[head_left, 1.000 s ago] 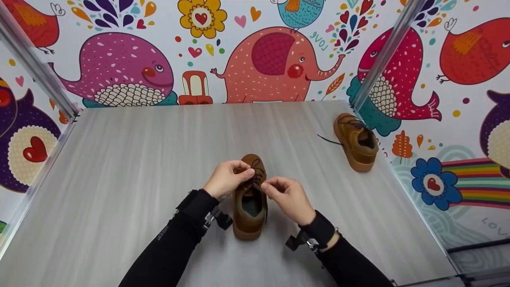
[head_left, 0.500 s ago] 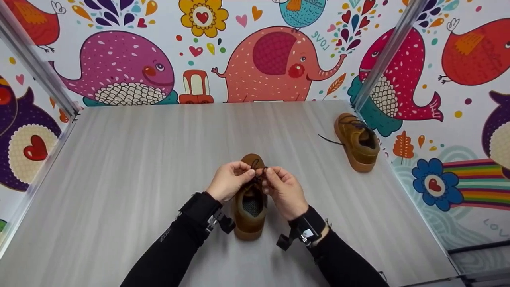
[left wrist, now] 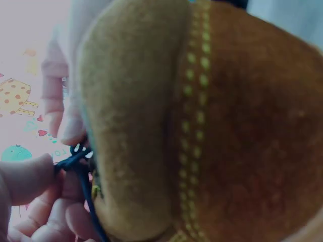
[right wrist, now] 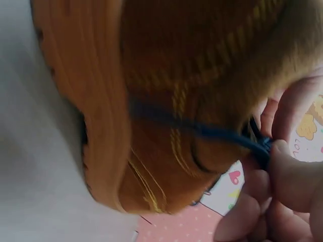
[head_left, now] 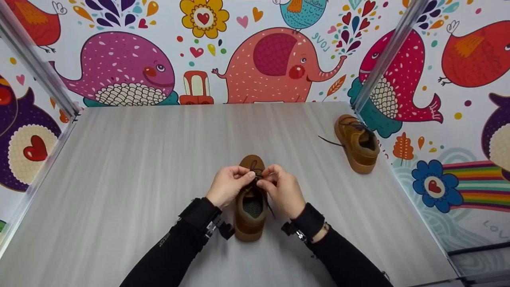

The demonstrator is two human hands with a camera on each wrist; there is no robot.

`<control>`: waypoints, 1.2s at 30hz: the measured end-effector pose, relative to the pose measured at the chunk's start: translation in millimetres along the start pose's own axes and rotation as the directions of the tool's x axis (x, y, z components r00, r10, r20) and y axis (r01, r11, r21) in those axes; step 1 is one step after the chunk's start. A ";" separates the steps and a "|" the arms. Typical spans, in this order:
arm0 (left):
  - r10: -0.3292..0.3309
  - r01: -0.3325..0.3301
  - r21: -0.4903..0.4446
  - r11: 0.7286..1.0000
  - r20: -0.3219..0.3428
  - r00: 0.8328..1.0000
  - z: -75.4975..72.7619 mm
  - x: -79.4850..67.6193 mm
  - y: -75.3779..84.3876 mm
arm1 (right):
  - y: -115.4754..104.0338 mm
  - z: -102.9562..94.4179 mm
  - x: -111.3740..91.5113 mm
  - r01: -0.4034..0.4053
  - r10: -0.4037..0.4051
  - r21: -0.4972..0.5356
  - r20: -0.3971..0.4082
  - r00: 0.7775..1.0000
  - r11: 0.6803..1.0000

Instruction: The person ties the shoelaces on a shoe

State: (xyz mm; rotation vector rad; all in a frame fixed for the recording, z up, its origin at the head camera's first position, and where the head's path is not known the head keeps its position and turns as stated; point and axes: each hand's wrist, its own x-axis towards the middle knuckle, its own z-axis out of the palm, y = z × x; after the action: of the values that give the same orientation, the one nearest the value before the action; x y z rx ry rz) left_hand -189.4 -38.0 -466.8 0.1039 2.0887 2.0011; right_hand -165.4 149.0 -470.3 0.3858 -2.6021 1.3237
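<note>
A brown shoe (head_left: 250, 227) with yellow stitching stands in the middle of the table, its toe pointing away. Over its tongue, my left hand (head_left: 228, 184) pinches a dark shoelace (left wrist: 75, 162) between thumb and forefinger. Close beside it, my right hand (head_left: 283, 191) pinches the lace as well, at the shoe's right side. A loop of lace sticks up toward the toe between the two hands. One loose lace end hangs down the shoe's right flank, seen as a dark blue strand in the right wrist view. The fingers partly hide the crossing of the laces.
A second brown shoe (head_left: 356, 145) stands at the back right against the wall, one lace end trailing left onto the table (head_left: 159, 159). Walls printed with cartoon animals (head_left: 271, 67) and metal posts border the table at the back and sides.
My right hand has come in from the shoe's right side to the lace beside my left hand, then shifted its pinch slightly. The left hand has hardly moved and keeps its hold.
</note>
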 end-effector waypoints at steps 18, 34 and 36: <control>0.202 -0.219 0.235 0.947 0.093 0.975 -7.4 7.8 -14.0 | 11.5 -5.0 29.4 0.073 -0.069 -0.025 0.155 0.986 0.997; 0.356 -0.366 0.384 0.848 0.100 0.929 -9.4 6.7 -16.6 | 24.5 5.7 27.3 0.148 -0.148 0.012 0.091 0.985 0.989; 0.358 -0.356 0.388 0.850 0.069 0.931 -7.0 6.5 -16.7 | 24.8 5.0 27.3 0.133 -0.135 0.027 0.109 0.985 0.991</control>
State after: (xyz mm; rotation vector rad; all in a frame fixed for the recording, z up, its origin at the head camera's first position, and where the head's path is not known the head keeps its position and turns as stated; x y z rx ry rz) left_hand -195.4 -44.4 -484.0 0.6042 2.6074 1.7132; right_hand -199.4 155.1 -484.2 0.6426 -2.5995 1.3194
